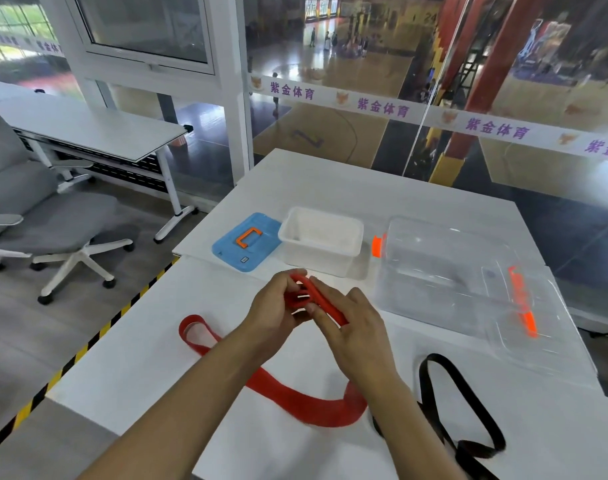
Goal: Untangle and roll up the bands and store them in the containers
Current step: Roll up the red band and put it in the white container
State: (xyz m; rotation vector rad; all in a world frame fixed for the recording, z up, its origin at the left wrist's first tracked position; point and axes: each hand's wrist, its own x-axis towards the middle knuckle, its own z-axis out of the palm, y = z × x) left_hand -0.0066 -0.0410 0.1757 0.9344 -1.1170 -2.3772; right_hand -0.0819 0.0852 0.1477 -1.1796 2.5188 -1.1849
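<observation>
We start with the tabletop [226, 341], white, which carries everything. Toward its far right edge lies the clear bin [444, 271] with orange latches, and nearer us beside it what we take for its clear lid [537, 334], set off so the bin stays free to receive a roll. Left of the bin, near the far edge, stands the white tub [321, 239], open-topped, and just beside that, at the far left corner, the blue lid [245, 242] lies flat with its orange handle up, again probably parked so the tub is ready. The black band [468, 393] sprawls in a loose loop by the near right edge, untouched and likely waiting its turn. The red band [295, 396] trails across the middle of the tabletop, one loop lying toward the left edge, and its other end is lifted between both hands, held clear of the surface, we judge, so a roll can be started. Our left hand [273, 311] curls its fingers round the small red coil; our right hand [351, 323] pinches the strip feeding into it.
</observation>
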